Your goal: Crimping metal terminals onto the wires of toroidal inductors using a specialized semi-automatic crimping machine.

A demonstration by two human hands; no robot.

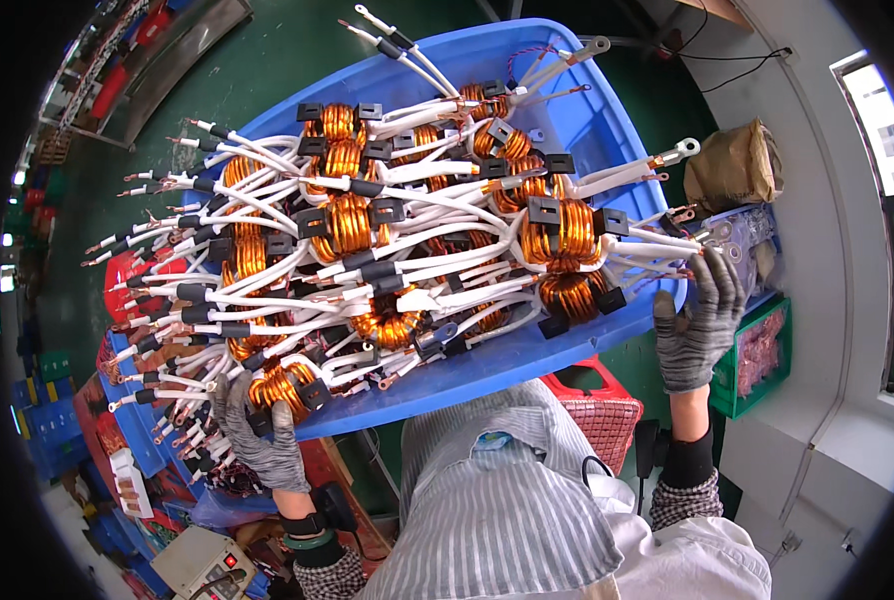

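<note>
A large blue plastic tub (417, 402) spans the middle of the view, heaped with copper-wound toroidal coils (347, 228). Each coil has black clips and white sleeved leads, many with metal ring terminals (687, 148); bundles of lead ends hang over the tub's left side. My left hand (257, 435), in a grey knit glove, grips the near left corner, its thumb beside a coil (285, 388). At the near right corner my gloved right hand (700, 320) grips the tub, thumb at the rim and fingers up the outside, close to some lead ends. The fingers' undersides are hidden.
A red basket-like stool (597, 420) stands beyond my lap. To the right are a green crate (764, 355) of small copper-coloured parts, a brown paper sack (735, 168) and a windowed wall. At lower left sit a box-shaped machine (205, 562) and blue bins (52, 425).
</note>
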